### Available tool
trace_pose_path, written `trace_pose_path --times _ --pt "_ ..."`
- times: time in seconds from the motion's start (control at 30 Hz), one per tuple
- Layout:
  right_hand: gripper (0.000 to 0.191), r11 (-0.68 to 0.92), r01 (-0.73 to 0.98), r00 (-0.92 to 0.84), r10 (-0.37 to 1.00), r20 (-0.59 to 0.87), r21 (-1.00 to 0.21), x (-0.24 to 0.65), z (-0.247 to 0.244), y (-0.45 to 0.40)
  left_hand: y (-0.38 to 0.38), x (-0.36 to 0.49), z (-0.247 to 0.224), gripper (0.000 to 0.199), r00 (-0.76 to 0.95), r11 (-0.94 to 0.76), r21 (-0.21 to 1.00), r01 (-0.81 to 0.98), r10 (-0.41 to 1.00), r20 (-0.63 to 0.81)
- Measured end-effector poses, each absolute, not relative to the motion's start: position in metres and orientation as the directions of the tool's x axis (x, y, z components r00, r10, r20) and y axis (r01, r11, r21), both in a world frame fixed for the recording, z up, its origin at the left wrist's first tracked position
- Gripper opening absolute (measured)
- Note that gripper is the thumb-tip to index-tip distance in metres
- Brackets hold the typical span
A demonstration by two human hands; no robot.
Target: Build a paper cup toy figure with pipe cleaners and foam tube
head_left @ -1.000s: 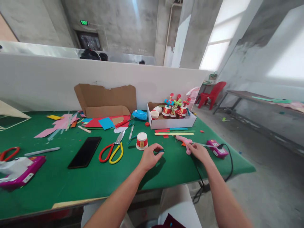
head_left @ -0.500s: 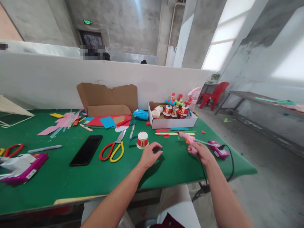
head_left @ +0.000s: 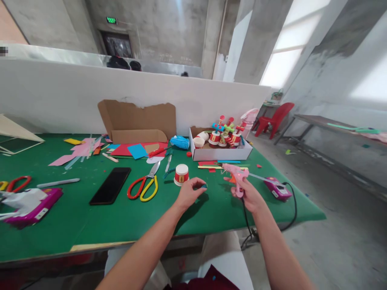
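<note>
Between the thumb and fingers of my left hand (head_left: 190, 193) is a small dark teal paper coil (head_left: 204, 186), mostly hidden by the fingertips. My right hand (head_left: 248, 194) is closed round the handle of a pink hot glue gun (head_left: 238, 175), whose nozzle points left. A clear glue stick (head_left: 257, 177) runs out of its back. Just behind my left hand stands an upside-down paper cup (head_left: 182, 175) with a red band. Another teal spring-folded strip (head_left: 169, 172) sticks out from the cup's left side.
Scissors (head_left: 145, 185) and a black phone (head_left: 111, 186) lie to the left. Behind, a white box (head_left: 222, 154) holds several cup figures. Coloured paper (head_left: 137, 152) is spread near a cardboard piece (head_left: 145, 121). A purple power strip (head_left: 278, 189) sits at right, its cable hanging off the edge.
My right hand has brought the glue gun slightly left, and more of the gun's body shows. My left hand stays beside the cup, still pinching the coil. The view has shifted a little.
</note>
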State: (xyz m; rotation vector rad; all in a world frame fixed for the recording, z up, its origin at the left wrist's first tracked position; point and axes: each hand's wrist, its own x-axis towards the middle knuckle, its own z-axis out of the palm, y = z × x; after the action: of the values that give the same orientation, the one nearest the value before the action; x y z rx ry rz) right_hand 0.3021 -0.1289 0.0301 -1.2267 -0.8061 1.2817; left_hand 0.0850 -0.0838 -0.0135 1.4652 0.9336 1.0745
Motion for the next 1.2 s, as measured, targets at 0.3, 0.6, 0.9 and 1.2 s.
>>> trace_pose_path --times 0.3,0.6,0.9,1.2 --pt "0.054 -0.173 0.142 0.205 0.969 -0.142 -0.975 0.296 0.046 -0.150 -0.080 0.086 -0.019 0.015 0.257 -0.112 0.993 -0.024 0.960 0.115" --pt "0.063 -0.181 0.331 0.132 0.981 -0.145 -0.926 0.288 0.055 -0.164 -0.078 0.084 -0.021 0.019 0.183 -0.094 0.991 -0.098 0.977 0.111" --pt "0.054 -0.128 0.511 0.080 0.992 -0.101 -0.850 0.280 0.061 -0.167 -0.078 0.084 -0.023 0.018 0.214 -0.070 0.990 -0.125 0.972 0.096" --pt "0.048 -0.116 0.530 0.098 0.992 -0.075 -0.840 0.278 0.061 -0.164 -0.078 0.084 -0.022 0.021 0.242 -0.045 0.985 -0.167 0.967 0.085"
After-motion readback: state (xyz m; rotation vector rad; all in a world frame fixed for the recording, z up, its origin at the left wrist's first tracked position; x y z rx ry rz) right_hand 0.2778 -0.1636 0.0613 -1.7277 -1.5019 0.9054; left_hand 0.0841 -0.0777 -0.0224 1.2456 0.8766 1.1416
